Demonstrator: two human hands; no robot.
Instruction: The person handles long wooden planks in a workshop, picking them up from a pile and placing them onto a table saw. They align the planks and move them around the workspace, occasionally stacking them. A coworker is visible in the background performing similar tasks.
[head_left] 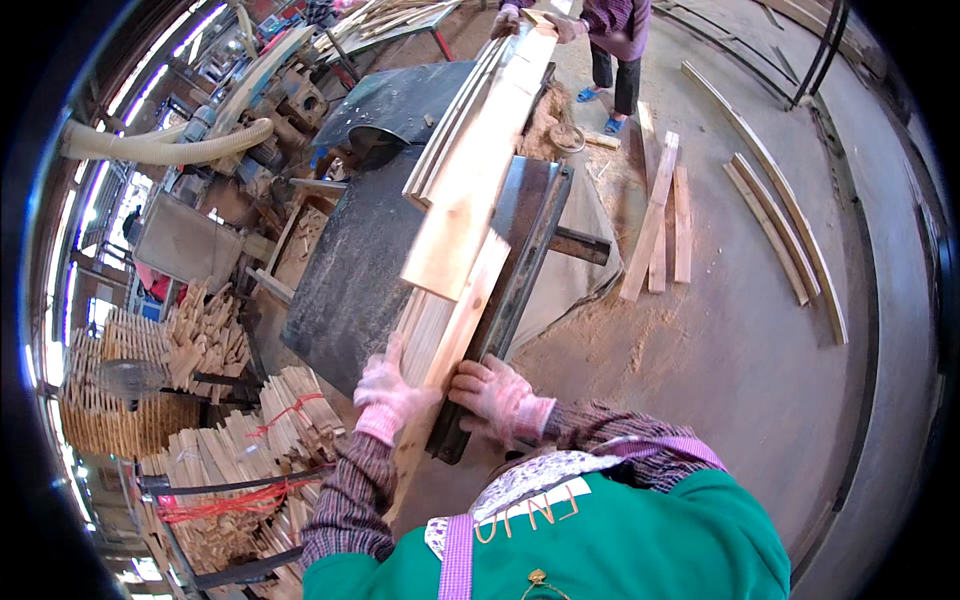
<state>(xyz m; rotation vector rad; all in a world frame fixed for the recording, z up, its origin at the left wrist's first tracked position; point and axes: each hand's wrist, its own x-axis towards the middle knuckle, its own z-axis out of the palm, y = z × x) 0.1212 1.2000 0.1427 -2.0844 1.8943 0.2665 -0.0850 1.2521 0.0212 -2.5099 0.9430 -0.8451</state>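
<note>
My left hand (393, 393), in a pinkish-white work glove, straddles the near part of some long, narrow wooden boards (428, 335), its thumb across the top and a finger stretched forward. My right hand (497, 397), gloved alike, lies against the boards' right side at the dark metal rail (520, 270) of a saw table; its fingers are stretched out and somewhat apart. A wide pale plank (455, 235) overlaps the far part of these boards. Beside it on the left are thin wooden strips (455, 125). My left palm's underside is hidden.
Across the dark table (340, 270), a person (617, 30) has gloved hands at the boards' far end. Loose boards (660, 215) and long strips (785, 215) lie on the floor at right. Bundled wood pieces (235, 455) stand at left, below a ribbed hose (165, 143).
</note>
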